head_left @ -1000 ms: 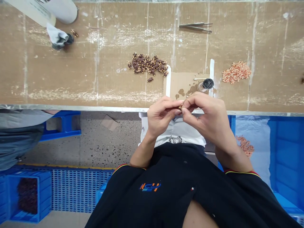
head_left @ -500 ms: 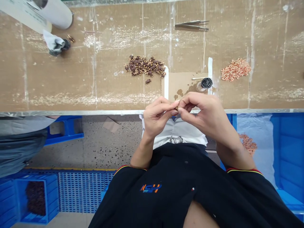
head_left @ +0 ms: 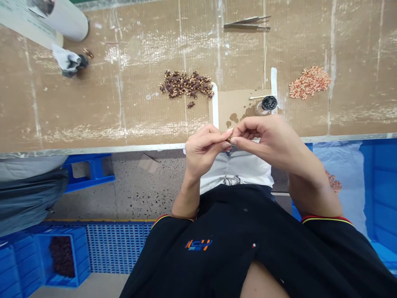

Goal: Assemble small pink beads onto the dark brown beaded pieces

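My left hand (head_left: 203, 150) and my right hand (head_left: 266, 138) meet fingertip to fingertip over the near edge of the cardboard-covered bench (head_left: 124, 107). Both are closed in a pinch on one tiny brown-and-gold part (head_left: 228, 140), mostly hidden by the fingers. A pile of dark brown small parts (head_left: 185, 84) lies on the bench just beyond my left hand. A pile of orange-pink small parts (head_left: 309, 81) lies beyond my right hand. A small black-capped pot (head_left: 268, 103) stands on a stained cardboard patch (head_left: 235, 108) right behind my hands.
Tweezers (head_left: 247, 23) lie at the far edge. A white roll (head_left: 63, 17) and a rag-wrapped dark object (head_left: 70, 63) sit far left. Blue crates stand below the bench: one with dark parts (head_left: 62, 256) at left, one lined with plastic (head_left: 350, 178) at right. Another person's grey clothing (head_left: 27, 194) shows left.
The hands keep their pinch on the small part and stay together; the view has shifted slightly, so the bench items appear a little higher and to the left.
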A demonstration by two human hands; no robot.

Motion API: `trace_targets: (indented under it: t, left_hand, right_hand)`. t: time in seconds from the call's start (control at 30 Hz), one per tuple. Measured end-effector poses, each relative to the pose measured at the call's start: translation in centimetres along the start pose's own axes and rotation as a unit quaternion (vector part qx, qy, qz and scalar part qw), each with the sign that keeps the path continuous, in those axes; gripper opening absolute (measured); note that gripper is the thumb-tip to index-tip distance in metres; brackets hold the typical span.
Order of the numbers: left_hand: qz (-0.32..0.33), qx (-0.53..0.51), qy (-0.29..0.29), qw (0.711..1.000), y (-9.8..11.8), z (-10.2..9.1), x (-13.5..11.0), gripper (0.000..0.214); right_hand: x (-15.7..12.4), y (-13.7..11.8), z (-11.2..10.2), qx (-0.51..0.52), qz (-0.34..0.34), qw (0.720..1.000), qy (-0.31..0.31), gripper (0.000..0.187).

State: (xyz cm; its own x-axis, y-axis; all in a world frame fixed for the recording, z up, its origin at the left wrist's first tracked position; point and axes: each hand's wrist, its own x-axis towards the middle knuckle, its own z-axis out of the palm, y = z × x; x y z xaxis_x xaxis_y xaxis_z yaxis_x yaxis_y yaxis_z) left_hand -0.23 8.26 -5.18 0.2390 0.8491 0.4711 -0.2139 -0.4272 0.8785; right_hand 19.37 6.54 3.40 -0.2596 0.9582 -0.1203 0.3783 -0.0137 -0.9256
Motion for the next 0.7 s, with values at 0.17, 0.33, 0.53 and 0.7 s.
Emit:
trace_targets:
  t: [0.17,0.33,0.53,0.7]
  left_hand:
    - [0.002,-0.007,-0.011,1.000,0.09,0.00,0.14,0.037]
    - [-0.006,-0.007,-0.006,1.000,0.08,-0.19,0.13,0.035]
    - [-0.010,-0.003,-0.002,1.000,0.12,-0.37,0.16,0.033]
    - [-0.021,-0.003,-0.007,1.000,0.09,-0.33,0.14,0.033]
  right_hand:
    - [0.04,-0.20,-0.24,0.026,0.011,1.000,-0.012,0.021]
    - [0.26,-0.20,-0.08,0.040,0.019,0.999,-0.018,0.025]
    - [0.60,-0.05,-0.04,0.063,0.022,0.997,-0.031,0.027]
    - [0.60,0.17,0.02,0.105,0.050,0.993,-0.026,0.034]
